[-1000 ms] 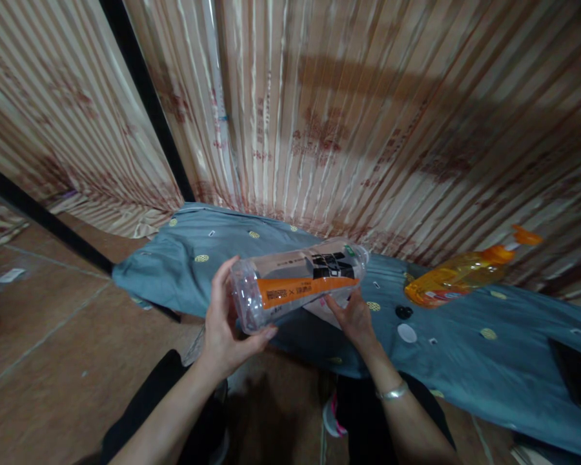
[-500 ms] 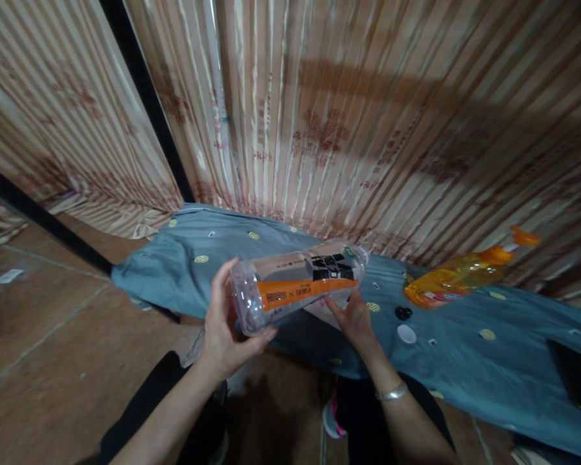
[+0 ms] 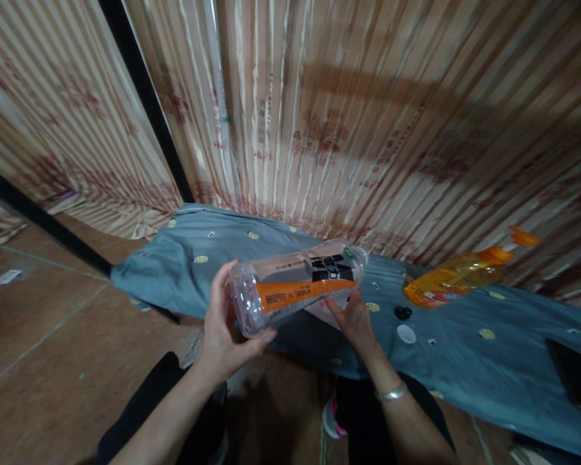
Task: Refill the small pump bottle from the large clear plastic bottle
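A clear plastic bottle (image 3: 290, 284) with an orange, grey and black label is held on its side above the cloth, its base toward the left and its neck toward the right. My left hand (image 3: 230, 329) is closed around the base end, thumb below and fingers at the back. Near the neck end, my right hand (image 3: 356, 320) grips from underneath, with part of its fingers hidden behind the bottle. Something whitish (image 3: 322, 313) lies below the bottle, partly covered; its kind I cannot make out.
A blue cloth with yellow prints (image 3: 465, 349) covers the narrow table. On it, to the right, are a yellow pump bottle (image 3: 455, 279), a small black object (image 3: 403, 313), a white disc (image 3: 407, 334) and a black phone-like slab (image 3: 576, 374). Behind hangs a striped curtain (image 3: 319, 129); a black pole (image 3: 148, 97) stands left.
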Demonstrator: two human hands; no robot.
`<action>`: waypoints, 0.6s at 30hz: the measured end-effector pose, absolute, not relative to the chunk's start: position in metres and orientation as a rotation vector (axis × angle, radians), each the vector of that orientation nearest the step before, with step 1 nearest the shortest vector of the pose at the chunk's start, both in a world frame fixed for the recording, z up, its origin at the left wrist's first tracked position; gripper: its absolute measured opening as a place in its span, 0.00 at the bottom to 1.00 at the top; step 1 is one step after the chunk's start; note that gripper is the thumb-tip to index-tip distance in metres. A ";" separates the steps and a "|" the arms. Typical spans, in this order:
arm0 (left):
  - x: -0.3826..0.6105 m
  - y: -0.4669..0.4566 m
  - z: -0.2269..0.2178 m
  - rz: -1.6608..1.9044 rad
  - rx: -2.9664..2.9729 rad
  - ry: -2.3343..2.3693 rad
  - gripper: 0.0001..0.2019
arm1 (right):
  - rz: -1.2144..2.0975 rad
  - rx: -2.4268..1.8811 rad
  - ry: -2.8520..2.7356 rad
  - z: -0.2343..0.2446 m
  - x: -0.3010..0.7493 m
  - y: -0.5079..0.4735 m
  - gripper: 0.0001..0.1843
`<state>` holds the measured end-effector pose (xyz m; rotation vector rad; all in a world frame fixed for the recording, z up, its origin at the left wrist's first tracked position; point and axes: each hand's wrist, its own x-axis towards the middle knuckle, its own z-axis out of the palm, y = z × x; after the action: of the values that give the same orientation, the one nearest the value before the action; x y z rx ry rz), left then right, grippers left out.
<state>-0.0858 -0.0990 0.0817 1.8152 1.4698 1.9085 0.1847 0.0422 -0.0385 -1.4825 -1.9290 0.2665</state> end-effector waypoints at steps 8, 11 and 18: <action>-0.085 -0.099 0.082 1.926 1.797 1.469 0.49 | 0.339 -1.563 -1.805 -0.031 0.179 0.038 0.23; -0.084 -0.099 0.083 1.908 1.753 1.485 0.50 | 0.376 -1.540 -1.808 -0.028 0.180 0.037 0.22; -0.085 -0.100 0.083 1.877 1.715 1.507 0.53 | 0.365 -1.590 -1.812 -0.028 0.180 0.037 0.26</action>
<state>-0.0854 -0.1001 0.0835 1.7150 1.5075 1.8768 0.1796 0.0374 -0.0285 -1.5904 -1.8122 0.3650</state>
